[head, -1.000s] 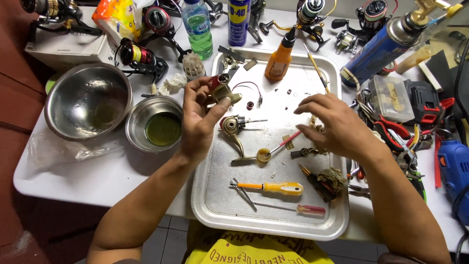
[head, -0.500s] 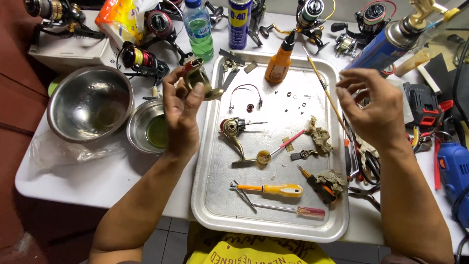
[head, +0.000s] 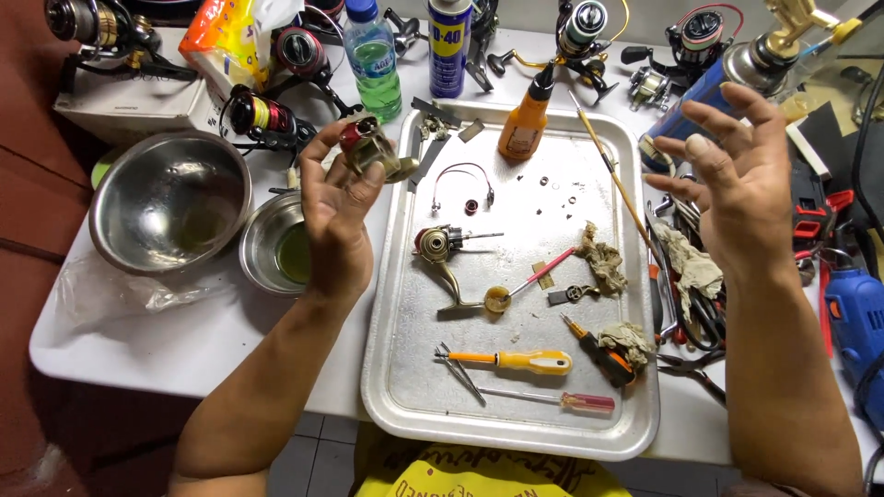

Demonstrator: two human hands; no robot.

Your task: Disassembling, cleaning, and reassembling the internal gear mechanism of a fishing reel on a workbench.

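A repair workbench: fishing reels [head: 580, 28], screwdrivers [head: 516, 360], pliers [head: 686, 364], drill [head: 856, 317].

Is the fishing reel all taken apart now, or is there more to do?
Mostly apart: the reel body, a wire bail and tiny rings lie loose on the metal tray. The left hand holds one gold-and-red reel part up; the right hand is empty. Nothing looks put back together yet.

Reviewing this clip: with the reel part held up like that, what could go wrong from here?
The left hand holds the bronze reel housing over the table gap beside the small steel bowl of green liquid; a slip could drop it in. Tiny washers lie loose on the metal tray and could scatter.
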